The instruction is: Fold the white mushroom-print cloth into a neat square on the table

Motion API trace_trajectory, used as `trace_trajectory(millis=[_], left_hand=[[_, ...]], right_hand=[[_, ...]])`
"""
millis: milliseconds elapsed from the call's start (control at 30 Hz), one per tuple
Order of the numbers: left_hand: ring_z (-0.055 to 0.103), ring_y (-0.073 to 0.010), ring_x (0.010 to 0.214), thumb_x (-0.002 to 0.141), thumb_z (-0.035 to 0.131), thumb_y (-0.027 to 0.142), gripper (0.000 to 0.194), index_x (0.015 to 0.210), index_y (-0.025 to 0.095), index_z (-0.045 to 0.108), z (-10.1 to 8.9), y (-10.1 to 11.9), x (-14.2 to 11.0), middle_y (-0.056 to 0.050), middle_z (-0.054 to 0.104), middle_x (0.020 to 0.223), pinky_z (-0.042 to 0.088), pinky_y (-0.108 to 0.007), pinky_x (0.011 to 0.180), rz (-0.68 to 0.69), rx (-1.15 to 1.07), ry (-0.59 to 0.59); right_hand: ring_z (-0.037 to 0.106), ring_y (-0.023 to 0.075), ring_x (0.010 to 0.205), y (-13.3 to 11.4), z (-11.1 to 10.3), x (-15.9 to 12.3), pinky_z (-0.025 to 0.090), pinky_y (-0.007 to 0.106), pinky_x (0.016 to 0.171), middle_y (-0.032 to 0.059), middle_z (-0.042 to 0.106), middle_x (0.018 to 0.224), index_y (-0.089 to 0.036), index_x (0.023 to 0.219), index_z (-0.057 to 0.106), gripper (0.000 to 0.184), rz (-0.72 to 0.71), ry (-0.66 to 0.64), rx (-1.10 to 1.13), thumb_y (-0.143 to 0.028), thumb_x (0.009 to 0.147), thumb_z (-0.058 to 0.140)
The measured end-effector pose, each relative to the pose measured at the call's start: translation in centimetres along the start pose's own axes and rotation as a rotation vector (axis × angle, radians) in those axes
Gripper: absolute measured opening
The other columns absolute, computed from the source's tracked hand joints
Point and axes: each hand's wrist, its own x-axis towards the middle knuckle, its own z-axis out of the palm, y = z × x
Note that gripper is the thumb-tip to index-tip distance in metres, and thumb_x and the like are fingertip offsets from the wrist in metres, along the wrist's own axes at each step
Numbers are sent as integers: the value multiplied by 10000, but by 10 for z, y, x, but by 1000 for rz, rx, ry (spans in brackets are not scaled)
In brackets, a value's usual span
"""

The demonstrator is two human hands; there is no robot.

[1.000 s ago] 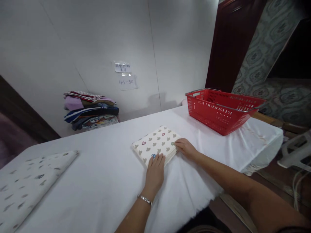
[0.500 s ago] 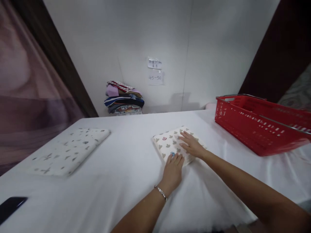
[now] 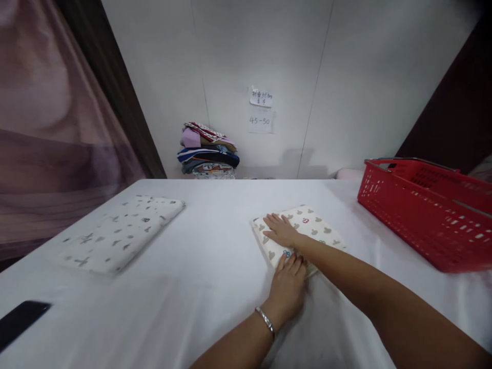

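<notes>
**Resting both hands on a folded cloth [image 3: 313, 225], left of the red basket [image 3: 417, 218]**

We have the folded cloth, cream with mushroom-like motifs, lying flat on the white-covered table [image 3: 215, 251], to the left of the basket and a little nearer to us. Our right hand [image 3: 282, 230] lies palm down on its top, on the side away from the basket, fingers spread apart and clamped on nothing. Our left hand [image 3: 288, 287], with a silver bracelet [image 3: 265, 320] at the wrist, touches the cloth's near edge, its fingers close together; its thumb is hidden, so we cannot tell whether it pinches the fabric.

Well left of the basket we see a second folded cloth [image 3: 126, 233], pale with dark marks, and, nearer to us on that side, a dark flat object [image 3: 21, 320] cut off by the frame. Farther off than the basket and to its left, a stack of fabrics [image 3: 209, 151] sits by the wall [image 3: 346, 77], with a paper reading "45-50" [image 3: 260, 122] higher up, between stack and basket.
</notes>
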Motion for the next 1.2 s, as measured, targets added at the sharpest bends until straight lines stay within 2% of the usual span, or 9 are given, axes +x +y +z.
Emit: trace_trajectory(millis=[100,233,333,433,600,833,933,1067,1200], left_hand=[[367,-226,1292,836,426,166,465,1300,152,446,5,-2,-1,-87,492,1341,229,-461,1114,4,-11,3],[356,-234,1301,840,401,160,484,1323,149,429,9,-4,-3,-87,474,1358,220,-470,1120,4,-24,25],[340,-238,1312,831,413,177,510,1340,149,411,9,-4,-4,-90,446,1381,223,-472,1122,4,-28,24],[342,-249,1312,813,435,192,530,1341,141,414,10,-5,-4,-96,445,1381,238,-473,1117,14,-25,7],[345,-244,1312,818,441,193,521,1337,157,421,11,-5,-4,-82,453,1377,245,-473,1118,2,-20,14],[342,-244,1313,841,433,217,486,1323,151,438,2,-1,-3,-89,439,1387,232,-473,1125,-6,-21,-18],[338,-230,1314,849,419,201,487,1333,152,422,1,0,-2,-85,445,1383,224,-466,1128,-10,-20,-13],[333,-228,1314,842,426,194,505,1346,163,402,2,1,-2,-81,458,1372,230,-475,1118,-12,-31,-1],[337,-235,1309,846,428,220,495,1335,150,409,1,2,-2,-91,449,1377,231,-472,1115,-11,-28,-8]], right_hand=[[89,260,1392,11,-17,0,106,506,1097,92,171,1511,-228,1442,251,684,-10,-13,1,-630,890,201],[75,263,1394,58,-34,-9,63,521,1098,104,172,1510,-205,1435,272,678,106,75,-134,-610,893,245],[88,274,1391,98,-31,-20,101,534,1089,103,178,1509,-213,1433,274,665,238,64,-183,-598,890,270],[84,256,1394,120,-20,-26,168,510,1085,81,158,1516,-229,1446,232,665,246,65,-150,-602,896,222],[82,257,1394,124,-11,-23,189,501,1083,67,152,1519,-253,1447,224,664,217,84,-126,-618,891,218],[108,280,1388,126,-31,-23,205,476,1092,74,192,1507,-204,1433,284,660,265,-8,-61,-579,890,256],[96,276,1390,130,-29,-35,175,487,1104,56,156,1517,-217,1442,258,670,314,60,-69,-594,888,228],[142,232,1387,137,-18,-47,190,353,1127,66,140,1523,-161,1438,267,706,289,93,-53,-591,878,248],[134,286,1384,119,-28,-43,179,487,1105,75,176,1513,-200,1424,302,669,355,56,-128,-582,876,256]])
